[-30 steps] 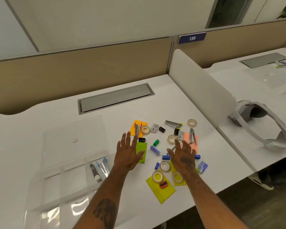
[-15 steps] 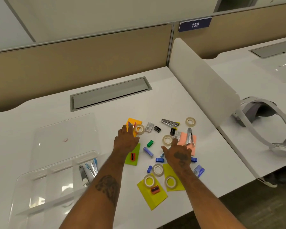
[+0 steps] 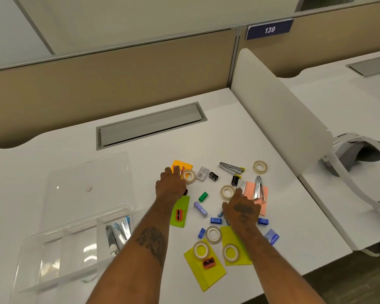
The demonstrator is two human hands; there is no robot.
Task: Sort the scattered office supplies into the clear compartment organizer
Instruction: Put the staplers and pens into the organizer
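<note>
A white desk (image 3: 206, 137) backed by a tan partition holds scattered office supplies. A clear organizer (image 3: 79, 224) sits at its left side, with staplers (image 3: 117, 232) in one compartment. Right of the organizer, the left hand (image 3: 170, 186) rests palm down, fingertips on an orange sticky pad (image 3: 185, 166) beside a tape roll (image 3: 189, 176); whether it grips anything cannot be told. Further right, the right hand (image 3: 241, 210) reaches toward another tape roll (image 3: 227, 191), fingers loose, holding nothing visible.

White table (image 3: 53, 163) w/ grey cable hatch (image 3: 150, 126) near back. White divider (image 3: 279, 119) at right; headset (image 3: 360, 154) beyond it. Blue "139" sign (image 3: 269, 29) on partition.
</note>
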